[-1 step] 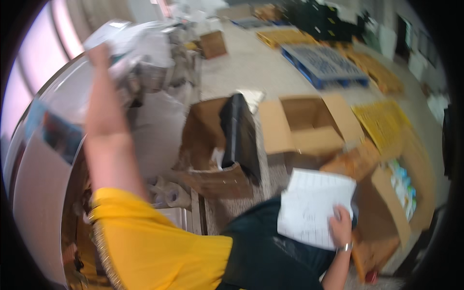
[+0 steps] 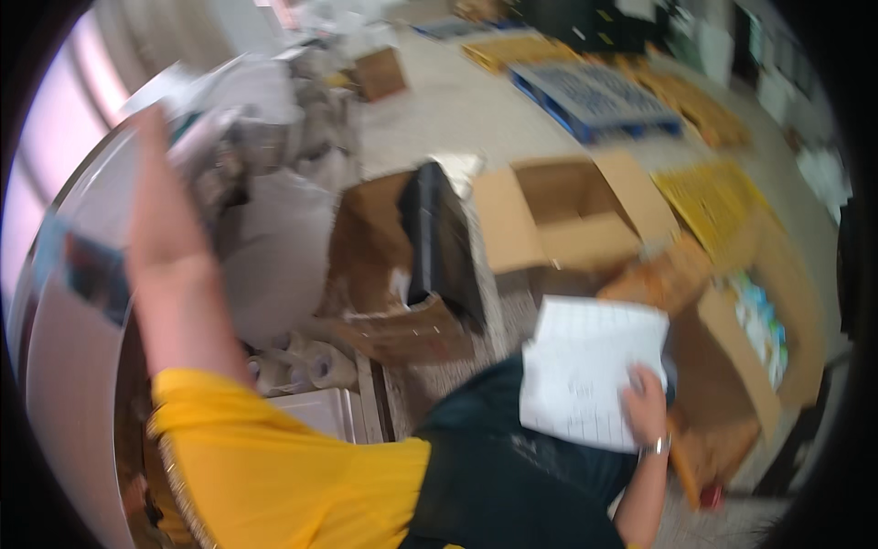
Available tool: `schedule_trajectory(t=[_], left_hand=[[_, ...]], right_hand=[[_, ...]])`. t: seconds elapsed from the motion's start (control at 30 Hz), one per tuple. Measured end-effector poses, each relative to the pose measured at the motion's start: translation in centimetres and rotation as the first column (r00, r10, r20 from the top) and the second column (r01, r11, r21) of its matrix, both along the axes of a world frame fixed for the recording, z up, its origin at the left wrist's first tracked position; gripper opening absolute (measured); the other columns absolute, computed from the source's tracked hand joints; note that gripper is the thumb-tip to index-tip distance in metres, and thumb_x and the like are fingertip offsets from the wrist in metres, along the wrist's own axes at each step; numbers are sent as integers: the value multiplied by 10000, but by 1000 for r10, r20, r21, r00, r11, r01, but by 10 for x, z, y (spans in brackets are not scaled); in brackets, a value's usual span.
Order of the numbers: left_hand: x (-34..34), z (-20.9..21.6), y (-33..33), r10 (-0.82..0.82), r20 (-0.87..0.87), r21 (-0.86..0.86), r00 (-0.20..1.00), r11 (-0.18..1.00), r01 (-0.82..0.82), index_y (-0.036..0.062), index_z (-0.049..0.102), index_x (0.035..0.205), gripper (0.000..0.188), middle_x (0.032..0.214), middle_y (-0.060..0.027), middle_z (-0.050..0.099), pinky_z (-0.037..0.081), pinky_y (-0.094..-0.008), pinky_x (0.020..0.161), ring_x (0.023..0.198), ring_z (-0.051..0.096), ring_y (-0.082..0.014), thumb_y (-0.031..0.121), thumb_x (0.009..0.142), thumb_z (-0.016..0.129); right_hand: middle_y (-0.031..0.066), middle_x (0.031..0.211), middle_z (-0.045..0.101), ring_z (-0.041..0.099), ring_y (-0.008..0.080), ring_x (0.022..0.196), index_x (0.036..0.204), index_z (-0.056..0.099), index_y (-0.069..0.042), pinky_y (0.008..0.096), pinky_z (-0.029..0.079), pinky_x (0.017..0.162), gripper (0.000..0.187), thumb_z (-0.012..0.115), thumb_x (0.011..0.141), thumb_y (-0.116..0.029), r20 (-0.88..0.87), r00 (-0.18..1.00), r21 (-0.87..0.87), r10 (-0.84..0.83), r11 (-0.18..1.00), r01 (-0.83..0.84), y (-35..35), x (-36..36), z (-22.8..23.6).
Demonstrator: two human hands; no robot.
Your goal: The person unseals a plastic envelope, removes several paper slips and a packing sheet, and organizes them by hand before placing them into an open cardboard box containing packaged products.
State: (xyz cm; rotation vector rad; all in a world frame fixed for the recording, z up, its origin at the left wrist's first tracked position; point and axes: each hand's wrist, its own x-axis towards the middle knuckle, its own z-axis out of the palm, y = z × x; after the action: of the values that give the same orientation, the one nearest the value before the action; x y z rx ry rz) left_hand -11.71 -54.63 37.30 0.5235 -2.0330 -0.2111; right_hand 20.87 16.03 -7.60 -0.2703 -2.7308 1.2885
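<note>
My left arm stretches far out to the upper left, and my left hand [image 2: 149, 121] is at a pale, blurred plastic sheet or bag [image 2: 165, 85] beside a heap of wrapped goods [image 2: 247, 101]. Motion blur hides its fingers, so a grip cannot be made out. My right hand [image 2: 646, 403] is closed on white paper sheets [image 2: 590, 366] with grid lines and handwriting, held flat in front of my dark apron [image 2: 521, 457]. The thumb and fingers lie over the papers' right edge.
A cardboard box [image 2: 361, 247] with black plastic [image 2: 448, 247] over its side stands ahead. To its right are an open carton [image 2: 585, 247] and another box holding colourful packets [image 2: 759, 329]. Rolls [image 2: 315, 364] lie under the table. Farther off are a blue pallet [image 2: 594, 101] and yellow pallets [image 2: 517, 50].
The whole view has shifted a little, so most things sit slightly further left and higher. My left hand has moved slightly left; my right hand still holds the papers.
</note>
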Motion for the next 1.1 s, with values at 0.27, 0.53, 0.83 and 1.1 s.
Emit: schedule_trajectory(t=[0.27,0.53,0.83,1.1], left_hand=[[-20,-45,125,-453,184,-447,872,752,485,39,578,1098,352,1035,-69,597,424,-298,832,946,560,-171,283,847,549],[119,-334,470,-656,593,678,-467,94,729,31,600,1084,393,842,-75,647,482,-323,696,746,597,-154,298,809,685],[122,-411,506,-692,6,997,-722,63,-52,69,453,1262,539,734,-20,597,468,-232,603,656,577,-90,113,779,687],[108,-412,510,-809,-303,953,-503,-241,-185,26,555,1091,210,681,-4,541,426,-203,545,588,511,-78,142,922,510]], right_hand=[[150,1149,546,533,313,1035,1075,572,-34,348,434,883,307,608,782,-120,-92,994,127,-56,990,67,11,17,30],[142,1144,564,525,324,1037,1085,585,-50,351,434,891,346,645,751,-117,-145,986,267,-82,956,119,8,49,19],[119,1232,538,476,272,1173,1165,563,-98,405,349,996,484,596,688,-23,-60,940,554,336,794,-249,-16,30,40],[74,866,656,618,189,729,998,628,-60,291,494,666,184,607,817,-88,-319,922,24,-218,971,238,20,-15,118]])
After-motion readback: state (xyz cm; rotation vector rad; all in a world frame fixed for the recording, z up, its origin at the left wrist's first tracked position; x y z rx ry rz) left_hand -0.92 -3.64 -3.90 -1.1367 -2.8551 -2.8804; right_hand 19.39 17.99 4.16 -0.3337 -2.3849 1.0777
